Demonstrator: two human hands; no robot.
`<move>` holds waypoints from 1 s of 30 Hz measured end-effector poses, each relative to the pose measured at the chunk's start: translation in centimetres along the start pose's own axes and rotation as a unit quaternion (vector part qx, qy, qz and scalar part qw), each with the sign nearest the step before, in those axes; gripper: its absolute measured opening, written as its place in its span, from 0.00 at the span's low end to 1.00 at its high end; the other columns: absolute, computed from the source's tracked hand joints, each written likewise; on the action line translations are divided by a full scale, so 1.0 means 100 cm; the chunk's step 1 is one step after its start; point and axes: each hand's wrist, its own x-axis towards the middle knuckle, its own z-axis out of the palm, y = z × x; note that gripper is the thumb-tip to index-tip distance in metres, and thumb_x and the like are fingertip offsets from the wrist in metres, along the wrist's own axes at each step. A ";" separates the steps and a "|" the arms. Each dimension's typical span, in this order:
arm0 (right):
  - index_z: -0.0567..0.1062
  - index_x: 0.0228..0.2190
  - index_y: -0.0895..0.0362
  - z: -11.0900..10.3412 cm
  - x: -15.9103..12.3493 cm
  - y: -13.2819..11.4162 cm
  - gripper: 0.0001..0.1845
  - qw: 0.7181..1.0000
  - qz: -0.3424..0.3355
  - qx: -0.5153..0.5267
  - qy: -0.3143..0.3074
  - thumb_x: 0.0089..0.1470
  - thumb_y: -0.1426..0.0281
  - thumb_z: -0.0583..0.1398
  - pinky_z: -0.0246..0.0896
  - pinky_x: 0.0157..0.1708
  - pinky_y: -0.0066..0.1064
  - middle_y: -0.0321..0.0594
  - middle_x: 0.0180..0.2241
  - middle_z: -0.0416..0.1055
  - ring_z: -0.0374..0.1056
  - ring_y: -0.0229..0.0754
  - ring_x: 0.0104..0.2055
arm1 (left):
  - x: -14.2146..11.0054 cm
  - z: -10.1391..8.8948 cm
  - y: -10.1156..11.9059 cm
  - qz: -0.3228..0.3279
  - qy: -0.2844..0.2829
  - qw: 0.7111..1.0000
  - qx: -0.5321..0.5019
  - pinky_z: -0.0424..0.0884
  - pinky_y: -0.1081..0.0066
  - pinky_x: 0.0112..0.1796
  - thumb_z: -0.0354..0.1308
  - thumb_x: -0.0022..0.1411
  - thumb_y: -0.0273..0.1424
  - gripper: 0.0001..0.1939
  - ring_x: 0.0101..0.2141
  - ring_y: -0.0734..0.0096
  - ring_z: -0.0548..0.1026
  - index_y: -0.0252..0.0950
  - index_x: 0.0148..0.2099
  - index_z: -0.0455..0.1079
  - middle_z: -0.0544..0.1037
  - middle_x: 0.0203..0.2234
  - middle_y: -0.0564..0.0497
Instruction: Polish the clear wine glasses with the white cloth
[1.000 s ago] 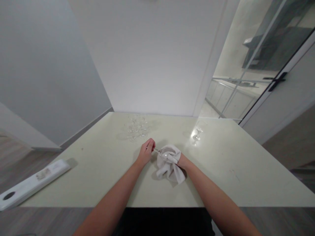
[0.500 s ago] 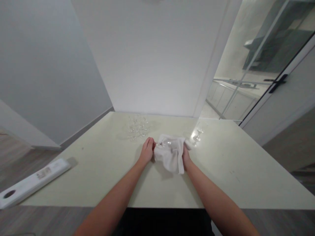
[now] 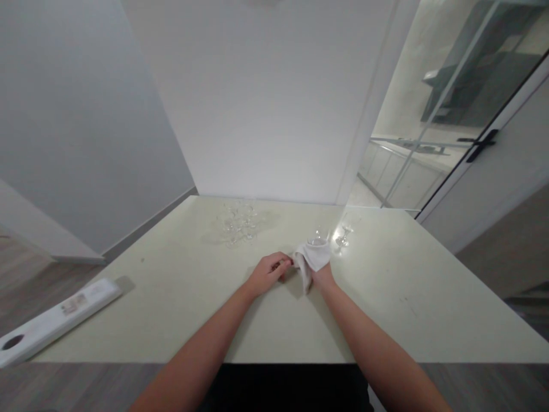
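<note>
My right hand (image 3: 322, 277) is closed on a white cloth (image 3: 312, 257) bunched around a clear wine glass (image 3: 317, 237), whose rim shows above the cloth. The cloth hides most of my right fingers. My left hand (image 3: 269, 272) is closed in a pinch at the left edge of the cloth, just above the pale table (image 3: 180, 309). What lies between those fingertips is too small to make out beyond the cloth.
A cluster of several clear glasses (image 3: 238, 223) stands at the back of the table. One more wine glass (image 3: 346, 229) stands alone to the right of the cloth. A long white flat object (image 3: 55, 318) lies off the table's left edge. A glass sliding door (image 3: 454, 114) is at right.
Both hands moved right and away from me. The glass, which lay sideways in the cloth, now shows its rim upward, and the cloth is gathered tighter round it.
</note>
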 end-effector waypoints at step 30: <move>0.80 0.37 0.56 0.010 -0.020 -0.030 0.16 0.973 -0.048 -0.127 -0.189 0.42 0.66 0.69 0.71 0.41 0.38 0.43 0.36 0.80 0.75 0.49 0.37 | 0.008 -0.009 -0.004 0.008 0.112 0.962 -0.249 0.68 0.71 0.38 0.73 0.46 0.39 0.29 0.37 0.69 0.73 0.35 0.48 0.68 0.76 0.42 0.45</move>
